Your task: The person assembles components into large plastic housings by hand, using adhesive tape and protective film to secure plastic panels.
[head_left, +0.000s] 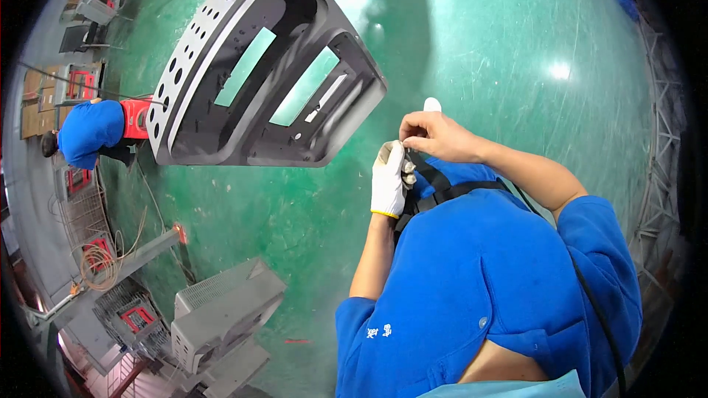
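In front of my chest my two hands meet. My left hand (389, 180) wears a white knit glove with a yellow cuff, its fingers curled in. My right hand (445, 136) is bare, with thumb and forefinger pinched together right at the gloved fingertips. Whatever is held between them is too small to make out. Beyond my hands, to the left, a large grey metal housing (324, 155) stands tilted in view, apart from both hands. Round holes line one side of it, and long rectangular openings cut through its inner face. Black straps (439, 182) cross my blue shirt behind my hands.
A person in blue (94, 129) bends beside a red object (136, 118) at the far left. Grey metal housings (228, 306) stand at the lower left, near a rail (151, 247) with coiled hose (101, 262). Grey trusses (658, 133) line the right side. The floor (509, 51) is green.
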Demonstrator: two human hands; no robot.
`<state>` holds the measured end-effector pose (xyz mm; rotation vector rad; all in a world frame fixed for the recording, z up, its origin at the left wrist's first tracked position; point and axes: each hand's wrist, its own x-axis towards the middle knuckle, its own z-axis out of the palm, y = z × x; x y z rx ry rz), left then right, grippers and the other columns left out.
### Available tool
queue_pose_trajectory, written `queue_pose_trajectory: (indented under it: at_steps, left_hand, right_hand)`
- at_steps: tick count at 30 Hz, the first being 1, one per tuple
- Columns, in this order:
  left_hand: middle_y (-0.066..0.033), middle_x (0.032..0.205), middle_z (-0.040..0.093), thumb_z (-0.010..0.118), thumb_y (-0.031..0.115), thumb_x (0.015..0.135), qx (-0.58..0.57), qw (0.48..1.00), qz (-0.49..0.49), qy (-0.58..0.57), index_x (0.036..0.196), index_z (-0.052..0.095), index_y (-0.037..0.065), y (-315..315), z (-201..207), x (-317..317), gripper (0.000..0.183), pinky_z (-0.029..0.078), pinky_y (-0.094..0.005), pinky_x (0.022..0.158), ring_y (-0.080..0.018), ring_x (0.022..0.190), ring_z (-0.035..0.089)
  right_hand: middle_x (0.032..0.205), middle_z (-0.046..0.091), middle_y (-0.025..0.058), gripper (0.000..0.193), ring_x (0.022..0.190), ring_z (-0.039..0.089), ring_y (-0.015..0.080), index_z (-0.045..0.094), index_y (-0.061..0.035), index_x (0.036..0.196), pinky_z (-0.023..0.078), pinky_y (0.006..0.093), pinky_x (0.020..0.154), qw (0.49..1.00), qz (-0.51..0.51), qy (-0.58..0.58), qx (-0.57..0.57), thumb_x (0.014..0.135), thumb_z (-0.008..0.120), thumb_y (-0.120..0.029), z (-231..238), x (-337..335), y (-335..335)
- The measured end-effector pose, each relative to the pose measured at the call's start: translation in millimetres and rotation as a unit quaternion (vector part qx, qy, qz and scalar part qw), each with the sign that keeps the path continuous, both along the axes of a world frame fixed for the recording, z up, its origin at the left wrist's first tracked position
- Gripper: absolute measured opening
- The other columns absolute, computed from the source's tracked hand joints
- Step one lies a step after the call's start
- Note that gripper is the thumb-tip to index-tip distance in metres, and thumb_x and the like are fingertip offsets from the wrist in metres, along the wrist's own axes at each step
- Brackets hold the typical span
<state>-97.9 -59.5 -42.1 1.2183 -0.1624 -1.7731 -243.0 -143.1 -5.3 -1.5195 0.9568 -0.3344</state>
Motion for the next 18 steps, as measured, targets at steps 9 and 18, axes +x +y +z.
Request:
queue_pose_trajectory:
  at_steps: [9, 18]
  left_hand:
    - [0.0037, 0.060, 0.047, 0.053, 0.036, 0.097, -0.036, 0.986, -0.094, -0.133, 0.090, 0.054, 0.011, -20, 16, -20, 0.027, 0.031, -0.0191, 0.040, -0.0038, 0.046, 0.040]
    - [0.0027, 0.064, 0.047, 0.052, 0.027, 0.098, -0.073, 0.981, -0.127, -0.125, 0.090, 0.050, 0.011, -61, 31, -78, 0.018, 0.029, -0.0182, 0.041, -0.0027, 0.048, 0.038]
  right_hand:
    - [0.073, 0.054, -0.0015, 0.009, 0.070, 0.048, 0.0058, 0.055, -0.0029, 0.085, 0.042, 0.0253, 0.062, 0.991, -0.098, -0.056, 0.066, 0.090, 0.057, -0.011, -7, -23, -7]
    - [0.077, 0.059, 0.0013, 0.014, 0.068, 0.057, 0.0089, 0.056, -0.0024, 0.086, 0.051, 0.0268, 0.063, 0.972, -0.094, -0.155, 0.150, 0.090, 0.058, -0.016, -9, -93, -40]
